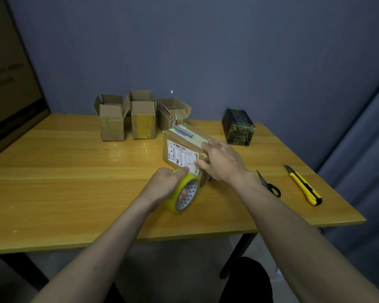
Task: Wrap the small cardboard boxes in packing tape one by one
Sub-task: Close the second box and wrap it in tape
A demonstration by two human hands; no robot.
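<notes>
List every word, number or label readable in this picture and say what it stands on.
None can be quoted with certainty.
White shipping label on the tape-wrapped brown cardboard box: print too small and blurred.
Blue printing on the pale strip along the box's top: blurred.
Grey triangle pattern inside the yellow tape roll: no words.

Head camera looks forward and down — close over the table (74, 171).
</notes>
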